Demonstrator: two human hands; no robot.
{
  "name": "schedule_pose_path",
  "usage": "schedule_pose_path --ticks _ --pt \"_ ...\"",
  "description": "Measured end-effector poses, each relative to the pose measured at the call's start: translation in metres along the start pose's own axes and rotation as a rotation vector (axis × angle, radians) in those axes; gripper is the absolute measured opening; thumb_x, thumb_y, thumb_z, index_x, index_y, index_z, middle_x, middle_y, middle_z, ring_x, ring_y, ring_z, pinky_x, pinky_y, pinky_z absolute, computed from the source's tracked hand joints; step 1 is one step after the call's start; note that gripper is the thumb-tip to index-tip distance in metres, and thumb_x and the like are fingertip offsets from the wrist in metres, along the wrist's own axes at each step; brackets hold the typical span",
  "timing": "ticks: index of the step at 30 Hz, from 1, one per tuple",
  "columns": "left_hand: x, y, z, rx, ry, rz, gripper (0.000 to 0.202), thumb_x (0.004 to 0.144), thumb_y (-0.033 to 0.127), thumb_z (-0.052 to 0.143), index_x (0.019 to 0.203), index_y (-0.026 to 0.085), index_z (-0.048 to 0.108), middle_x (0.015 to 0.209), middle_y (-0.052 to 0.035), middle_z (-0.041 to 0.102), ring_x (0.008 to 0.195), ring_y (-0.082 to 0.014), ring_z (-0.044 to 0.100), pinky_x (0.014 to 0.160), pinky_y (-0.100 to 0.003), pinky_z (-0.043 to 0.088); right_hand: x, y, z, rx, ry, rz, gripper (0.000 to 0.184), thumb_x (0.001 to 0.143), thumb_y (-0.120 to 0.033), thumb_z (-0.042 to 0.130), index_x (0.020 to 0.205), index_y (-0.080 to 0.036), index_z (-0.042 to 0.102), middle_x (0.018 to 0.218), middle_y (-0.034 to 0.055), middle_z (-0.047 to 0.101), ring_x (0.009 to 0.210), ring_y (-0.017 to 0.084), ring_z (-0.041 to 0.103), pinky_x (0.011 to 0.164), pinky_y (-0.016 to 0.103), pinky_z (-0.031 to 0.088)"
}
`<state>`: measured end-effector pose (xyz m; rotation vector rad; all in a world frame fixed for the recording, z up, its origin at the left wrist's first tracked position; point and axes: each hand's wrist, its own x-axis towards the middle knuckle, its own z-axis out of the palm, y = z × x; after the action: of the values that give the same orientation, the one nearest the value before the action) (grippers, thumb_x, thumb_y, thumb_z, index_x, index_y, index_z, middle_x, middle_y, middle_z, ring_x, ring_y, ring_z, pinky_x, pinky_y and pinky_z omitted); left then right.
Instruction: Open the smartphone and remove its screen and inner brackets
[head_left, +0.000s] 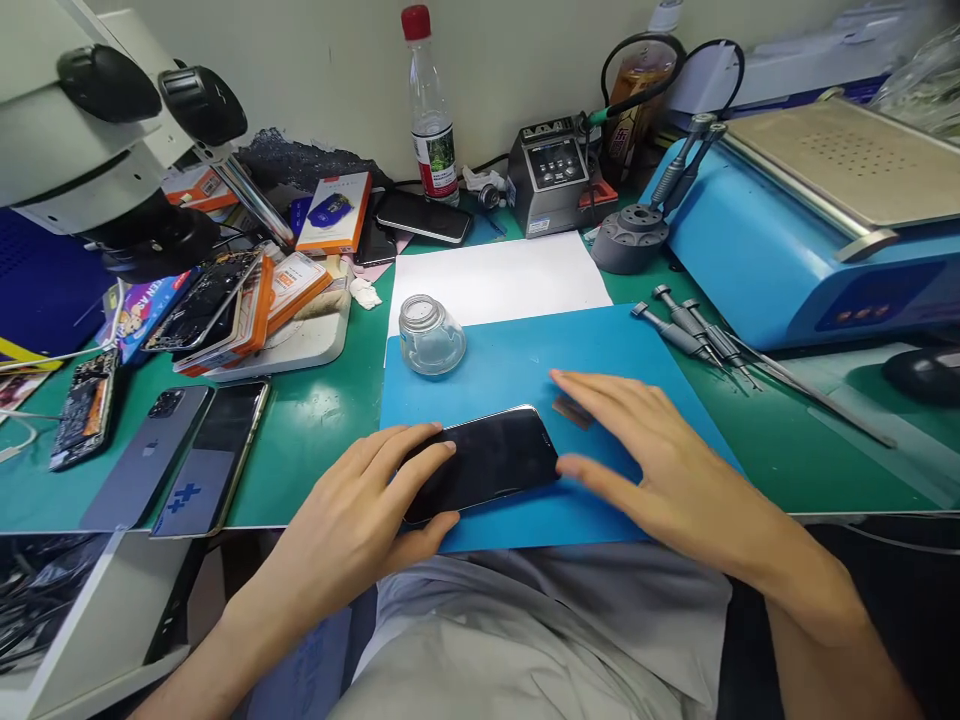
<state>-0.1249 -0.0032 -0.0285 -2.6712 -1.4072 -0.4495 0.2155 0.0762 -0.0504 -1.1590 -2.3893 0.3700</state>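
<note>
A black phone (491, 462) lies screen up on the blue mat (525, 370) near the table's front edge. My left hand (360, 510) rests on the phone's left end, with fingers over its top and thumb against its near edge. Stretched out flat, my right hand (637, 450) lies on the mat at the phone's right end, its thumb touching the phone's corner. A small brown piece (571, 410) sits on the mat just under the right fingers.
A glass jar (430, 336) and white sheet (499, 275) lie behind the mat. Screwdrivers (694, 330) and a blue machine (817, 210) are at right. Phones (180, 450), boxes and a microscope (112, 130) crowd the left. A bottle (429, 110) and soldering station (546, 180) stand at the back.
</note>
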Motion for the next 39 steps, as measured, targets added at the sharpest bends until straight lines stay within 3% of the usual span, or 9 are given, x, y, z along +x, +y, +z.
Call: schedule_pose_path --ticks 3,9,12,14,18,22,27,33,39 --pt "0.001 -0.007 -0.002 -0.028 -0.039 0.018 0.047 0.116 0.037 0.073 0.157 0.020 0.056 0.152 -0.0191 0.080 0.134 -0.0350 0.083 0.110 -0.051 0.074 0.004 0.000 0.000 0.000 -0.105 -0.129 0.105 0.102 -0.083 0.078 0.187 -0.034 0.040 0.180 0.0075 0.062 0.166 0.039 0.060 0.118 0.054 0.071" --pt "0.007 -0.024 -0.005 -0.066 -0.084 0.061 0.054 0.119 0.050 0.069 0.163 0.023 0.052 0.158 -0.0159 0.077 0.144 -0.0314 0.079 0.122 -0.047 0.069 0.002 -0.014 0.009 -0.068 -0.018 -0.186 0.079 0.117 -0.064 0.064 0.182 -0.026 0.042 0.167 0.0099 0.072 0.168 0.036 0.059 0.130 0.058 0.064" --pt "0.000 -0.022 -0.004 -0.023 -0.051 -0.051 0.060 0.121 0.044 0.066 0.173 0.024 0.043 0.168 -0.0211 0.068 0.156 -0.0370 0.071 0.126 -0.058 0.066 -0.012 -0.038 0.024 -0.137 0.130 -0.170 0.080 0.117 -0.060 0.066 0.181 -0.018 0.043 0.153 0.0177 0.077 0.149 0.038 0.073 0.134 0.070 0.058" --pt "-0.011 -0.013 -0.001 -0.002 0.008 -0.235 0.067 0.121 0.043 0.064 0.179 0.027 0.034 0.166 -0.0223 0.065 0.154 -0.0391 0.071 0.123 -0.063 0.067 -0.023 -0.058 0.038 -0.183 0.252 -0.124 0.085 0.114 -0.053 0.073 0.182 -0.013 0.042 0.138 0.0198 0.080 0.133 0.038 0.078 0.129 0.072 0.060" --pt "-0.030 0.019 0.004 -0.073 0.019 -0.560 0.069 0.123 0.049 0.059 0.184 0.034 0.029 0.148 -0.0143 0.068 0.128 -0.0317 0.082 0.096 -0.046 0.076 -0.036 -0.098 0.075 -0.222 0.414 -0.021 0.099 0.108 -0.045 0.082 0.187 -0.006 0.035 0.129 0.0201 0.082 0.121 0.037 0.078 0.122 0.068 0.063" --pt "-0.026 0.051 0.012 -0.036 0.034 -0.697 0.061 0.123 0.062 0.049 0.176 0.033 0.040 0.142 -0.0129 0.073 0.123 -0.0338 0.081 0.092 -0.049 0.074 -0.033 -0.127 0.113 -0.226 0.609 0.046 0.091 0.114 -0.057 0.076 0.181 -0.003 0.046 0.116 0.0161 0.082 0.114 0.032 0.075 0.126 0.059 0.056" --pt "0.004 0.068 0.016 0.146 -0.065 -0.736 0.062 0.122 0.064 0.049 0.173 0.028 0.049 0.140 -0.0172 0.077 0.120 -0.0380 0.080 0.088 -0.048 0.072 -0.027 -0.146 0.140 -0.180 0.707 0.090 0.060 0.120 -0.041 0.064 0.164 -0.001 0.064 0.113 0.0163 0.078 0.117 0.030 0.073 0.131 0.056 0.049" --pt "0.035 0.074 0.011 0.257 -0.182 -0.752 0.074 0.111 0.053 0.078 0.170 0.015 0.055 0.144 -0.0252 0.077 0.112 -0.0415 0.083 0.079 -0.050 0.073 -0.046 -0.128 0.117 -0.003 0.649 -0.087 0.071 0.120 -0.046 0.064 0.177 -0.006 0.050 0.112 0.0101 0.087 0.110 0.027 0.085 0.119 0.053 0.066" --pt "0.033 0.055 -0.003 0.060 -0.269 -0.473 0.073 0.115 0.039 0.072 0.181 0.030 0.041 0.178 -0.0135 0.062 0.155 -0.0378 0.068 0.120 -0.057 0.068 -0.048 -0.066 0.051 -0.085 0.701 0.132 0.037 0.115 -0.016 0.073 0.152 -0.017 0.076 0.125 0.0101 0.084 0.091 0.016 0.080 0.086 0.030 0.064"
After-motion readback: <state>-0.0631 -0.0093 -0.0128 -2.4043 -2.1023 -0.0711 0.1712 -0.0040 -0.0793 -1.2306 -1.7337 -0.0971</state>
